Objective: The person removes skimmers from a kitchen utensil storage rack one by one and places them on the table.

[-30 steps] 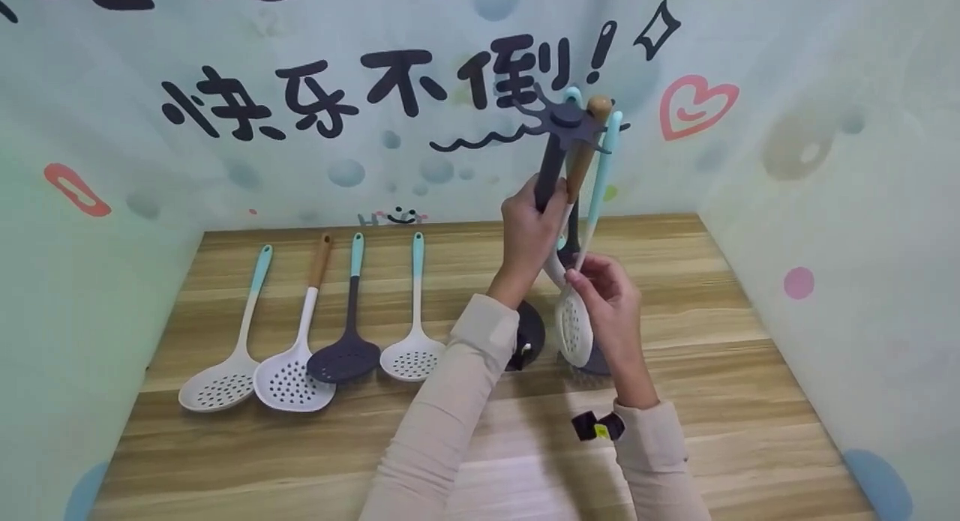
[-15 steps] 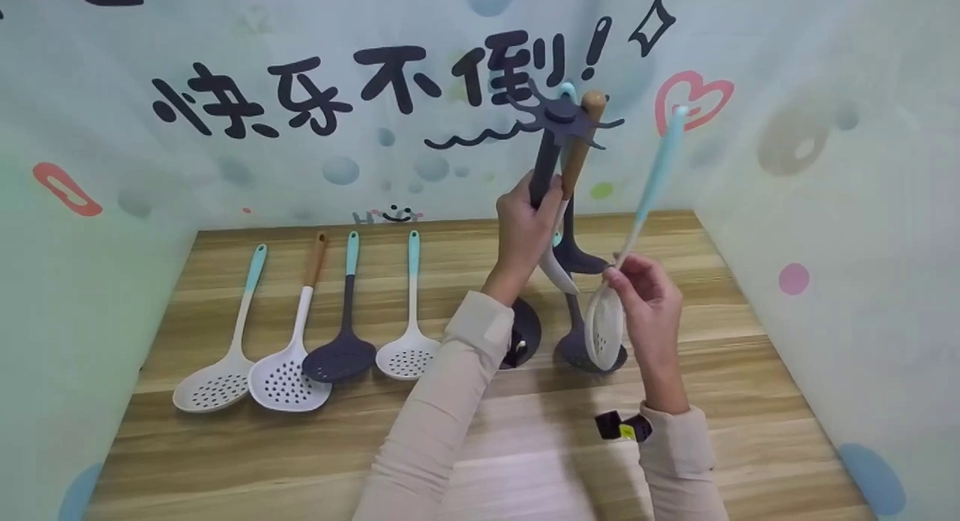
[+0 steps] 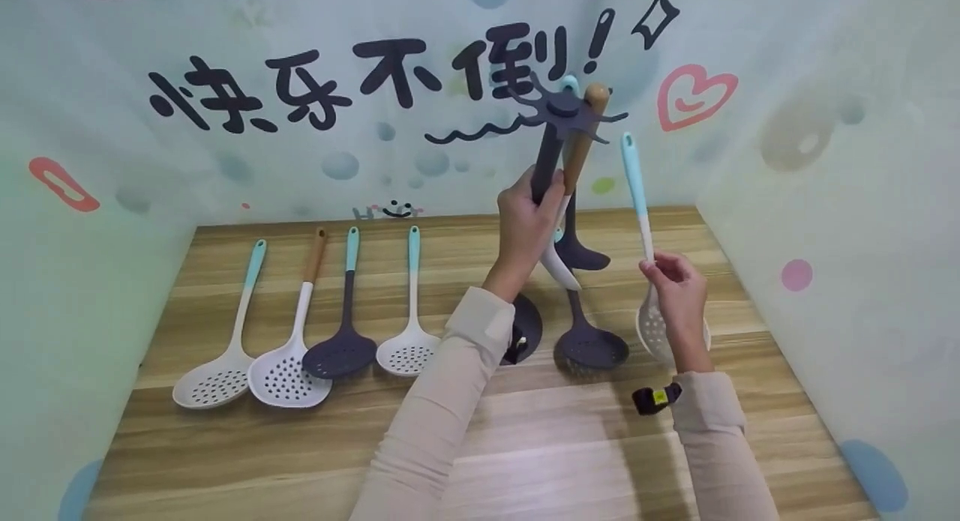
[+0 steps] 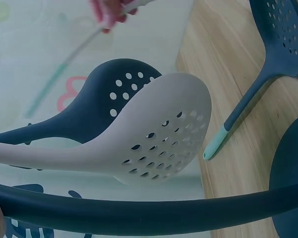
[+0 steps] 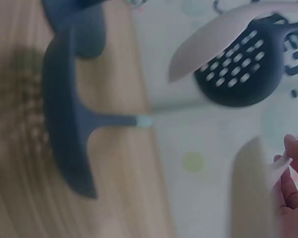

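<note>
My left hand (image 3: 525,217) grips the dark post (image 3: 549,161) of a utensil stand, whose hooked top (image 3: 564,112) spreads above and whose round base (image 3: 529,333) is partly behind my sleeve. From the hooks hang a white skimmer (image 4: 174,119) with a brown handle and a dark skimmer (image 4: 102,99). To the right, my right hand (image 3: 679,288) pinches the lower shaft of another white skimmer (image 3: 634,180) with a teal handle. It stands upright, handle up, its perforated bowl partly hidden behind the hand. Between the stand and this hand lies a dark skimmer (image 3: 591,348) on the table.
On the left of the wooden table (image 3: 300,461) lie a white skimmer (image 3: 217,386), a white one with brown handle (image 3: 289,382), a dark one (image 3: 341,356) overlapping it, and another white one (image 3: 409,356). Printed cloth walls (image 3: 810,169) enclose the table's back and sides.
My right hand has carried the teal-handled white skimmer away from the stand to the right and lowered its handle. The left hand keeps its hold on the post.
</note>
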The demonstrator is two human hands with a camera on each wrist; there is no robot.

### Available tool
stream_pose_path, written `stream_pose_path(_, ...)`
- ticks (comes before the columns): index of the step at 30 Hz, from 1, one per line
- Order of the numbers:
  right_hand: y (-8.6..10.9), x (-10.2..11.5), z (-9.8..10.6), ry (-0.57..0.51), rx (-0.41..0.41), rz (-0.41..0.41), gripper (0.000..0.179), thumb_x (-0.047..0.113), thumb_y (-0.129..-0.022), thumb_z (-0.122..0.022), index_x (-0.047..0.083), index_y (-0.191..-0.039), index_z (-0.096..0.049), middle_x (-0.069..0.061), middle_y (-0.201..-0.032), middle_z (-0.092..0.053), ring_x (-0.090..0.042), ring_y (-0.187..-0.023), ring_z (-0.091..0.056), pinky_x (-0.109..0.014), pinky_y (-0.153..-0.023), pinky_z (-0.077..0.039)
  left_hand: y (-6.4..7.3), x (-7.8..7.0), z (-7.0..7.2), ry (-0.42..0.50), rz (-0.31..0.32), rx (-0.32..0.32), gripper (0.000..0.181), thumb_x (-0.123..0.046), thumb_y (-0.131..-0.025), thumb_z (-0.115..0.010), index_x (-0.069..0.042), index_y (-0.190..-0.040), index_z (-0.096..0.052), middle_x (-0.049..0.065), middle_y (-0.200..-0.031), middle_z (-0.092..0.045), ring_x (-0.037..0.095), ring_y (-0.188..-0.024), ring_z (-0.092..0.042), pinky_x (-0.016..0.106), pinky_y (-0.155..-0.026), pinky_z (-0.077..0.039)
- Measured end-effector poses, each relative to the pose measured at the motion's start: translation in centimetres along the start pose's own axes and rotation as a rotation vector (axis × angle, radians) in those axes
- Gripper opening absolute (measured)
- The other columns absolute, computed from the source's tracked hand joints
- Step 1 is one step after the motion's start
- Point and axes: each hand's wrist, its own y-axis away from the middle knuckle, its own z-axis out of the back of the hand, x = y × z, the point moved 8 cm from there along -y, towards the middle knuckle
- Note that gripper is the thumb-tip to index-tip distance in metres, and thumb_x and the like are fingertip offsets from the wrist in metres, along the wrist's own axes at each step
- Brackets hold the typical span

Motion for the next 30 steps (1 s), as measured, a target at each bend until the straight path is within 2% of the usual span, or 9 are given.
stream_pose_path(2, -0.8, -1.2, -0.1, 0.076, 0.017, -0.032, 0.027, 0.012, -0.085, -0.067, -0.005, -0.106, -0.063, 0.015, -0.073, -0.054, 0.0, -0.069, -0.05, -0.013, -0.064, -0.04, -0.2, 0.9, -0.2, -0.003, -0.003, -0.002, 0.02, -0.006, -0.091, -0.054, 0.003, -0.073, -0.052, -0.002, -0.058, -0.041, 0.006, -0.051, -0.038, 0.018, -0.05, -0.028)
stream_pose_path(7, -2.1, -4.3, -1.1, 0.221, 0.097, -0.105, 0.026, 0.006, -0.088, -0.061, -0.003, -0.112, -0.056, 0.003, -0.083, -0.055, 0.0, -0.069, -0.047, -0.014, -0.062, -0.039, -0.4, 1.1, -0.2, -0.022, -0.037, -0.012, 0.021, -0.01, -0.091, -0.055, 0.0, -0.073, -0.053, -0.003, -0.057, -0.04, 0.007, -0.05, -0.037, 0.018, -0.049, -0.027)
stream_pose_path(10, -2.4, -5.9, -2.1, 0.273, 0.179, -0.128, 0.023, 0.001, -0.087, -0.056, -0.003, -0.109, -0.054, -0.009, -0.089, -0.059, -0.002, -0.07, -0.047, -0.016, -0.062, -0.039, -0.4, 0.9, -0.1, -0.028, -0.052, -0.019, 0.022, -0.011, -0.091, -0.056, 0.0, -0.073, -0.053, -0.002, -0.057, -0.04, 0.007, -0.05, -0.036, 0.018, -0.049, -0.026)
stream_pose_path(13, -2.4, -7.3, -3.2, 0.35, 0.279, -0.135, 0.023, -0.002, -0.087, -0.051, -0.008, -0.107, -0.057, -0.022, -0.1, -0.061, -0.007, -0.073, -0.049, -0.015, -0.062, -0.038, -0.3, 1.1, -0.2, -0.021, -0.042, -0.012, 0.022, -0.011, -0.091, -0.055, 0.001, -0.073, -0.053, -0.002, -0.057, -0.039, 0.008, -0.05, -0.036, 0.019, -0.049, -0.026)
stream_pose_path(17, -2.1, -8.9, -4.4, 0.453, 0.436, -0.163, 0.032, -0.002, -0.088, -0.044, -0.011, -0.115, -0.056, -0.028, -0.116, -0.058, -0.022, -0.089, -0.056, -0.016, -0.066, -0.04, -0.3, 1.3, -0.2, -0.01, -0.017, 0.006, 0.022, -0.011, -0.092, -0.054, 0.0, -0.073, -0.052, -0.003, -0.057, -0.04, 0.008, -0.05, -0.037, 0.019, -0.049, -0.028)
stream_pose_path(20, -1.9, -9.5, -5.2, 0.474, 0.534, -0.184, 0.036, 0.001, -0.09, -0.042, -0.011, -0.122, -0.052, -0.029, -0.123, -0.054, -0.033, -0.105, -0.055, -0.022, -0.074, -0.043, -0.4, 1.3, 0.0, -0.005, -0.013, 0.014, 0.023, -0.013, -0.093, -0.053, -0.001, -0.073, -0.052, -0.003, -0.058, -0.041, 0.008, -0.052, -0.039, 0.019, -0.051, -0.03)
stream_pose_path(22, -1.8, -9.7, -5.4, 0.477, 0.571, -0.195, 0.037, 0.004, -0.091, -0.042, -0.01, -0.124, -0.05, -0.029, -0.124, -0.053, -0.035, -0.11, -0.053, -0.027, -0.08, -0.044, -0.5, 1.3, 0.1, 0.001, -0.018, 0.014, 0.022, -0.013, -0.093, -0.053, -0.001, -0.074, -0.052, -0.003, -0.059, -0.041, 0.007, -0.053, -0.039, 0.019, -0.051, -0.03)
stream_pose_path(30, -1.3, -9.2, -5.5, 0.506, 0.674, -0.168, 0.042, 0.01, -0.092, -0.04, -0.01, -0.129, -0.046, -0.03, -0.123, -0.053, -0.035, -0.109, -0.051, -0.04, -0.09, -0.043, -0.8, 1.5, 1.0, 0.061, -0.017, -0.009, 0.025, -0.01, -0.092, -0.055, -0.002, -0.069, -0.048, -0.005, -0.057, -0.038, 0.006, -0.051, -0.037, 0.021, -0.05, -0.03)
